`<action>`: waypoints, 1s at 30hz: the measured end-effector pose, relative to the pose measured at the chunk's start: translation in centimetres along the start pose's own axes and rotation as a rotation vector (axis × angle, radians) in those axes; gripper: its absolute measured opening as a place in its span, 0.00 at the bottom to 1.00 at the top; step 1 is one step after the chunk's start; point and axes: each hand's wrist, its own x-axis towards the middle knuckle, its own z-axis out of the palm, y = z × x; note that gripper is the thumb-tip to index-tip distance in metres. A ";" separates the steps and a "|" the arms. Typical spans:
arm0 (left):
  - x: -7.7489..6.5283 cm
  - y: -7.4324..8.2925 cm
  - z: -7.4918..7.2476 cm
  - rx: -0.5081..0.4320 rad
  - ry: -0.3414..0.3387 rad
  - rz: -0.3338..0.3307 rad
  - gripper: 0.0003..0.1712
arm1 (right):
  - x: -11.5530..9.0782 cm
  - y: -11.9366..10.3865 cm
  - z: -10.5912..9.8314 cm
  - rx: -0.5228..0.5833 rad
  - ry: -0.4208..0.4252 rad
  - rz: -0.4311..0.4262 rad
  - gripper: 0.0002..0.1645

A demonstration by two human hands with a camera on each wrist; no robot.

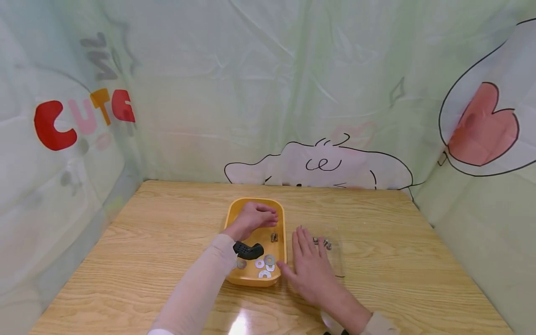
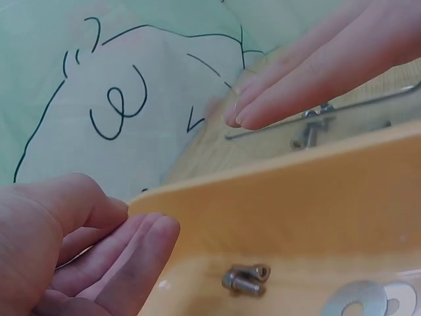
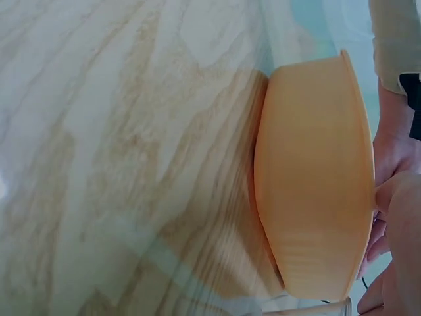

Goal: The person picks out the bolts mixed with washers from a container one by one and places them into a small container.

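My left hand [image 1: 254,216] hovers inside the far part of a yellow-orange tray [image 1: 285,242], thumb near its loosely bent fingers. In the left wrist view nothing shows between that thumb and the fingers [image 2: 148,250]. Beneath it, a couple of short metal screws [image 1: 274,237] lie on the tray floor. Several flat washers [image 1: 269,259] are spread at the tray's near end. To the right, my right hand [image 1: 310,267] has its fingers stretched forward, with the thumb close to the tray's rim; contact is unclear. It partly covers a clear container [image 1: 338,260] with several screws [image 1: 328,244].
A black strap with holes [image 1: 250,251], seemingly on my left wrist, hides part of the tray. The wooden table [image 1: 167,232] extends on both sides. A printed curtain [image 1: 188,116] hangs behind it.
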 end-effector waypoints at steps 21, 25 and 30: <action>-1.1 -2.5 -1.1 0.148 0.043 -0.176 0.16 | -0.3 -1.7 0.7 -0.023 0.010 -0.039 0.49; -1.0 -2.6 -1.0 0.148 0.045 -0.200 0.16 | -0.2 -1.8 0.6 -0.014 0.020 -0.054 0.48; -0.9 -2.6 -0.7 0.121 0.035 -0.199 0.16 | -0.2 -2.0 0.7 -0.020 0.019 -0.055 0.49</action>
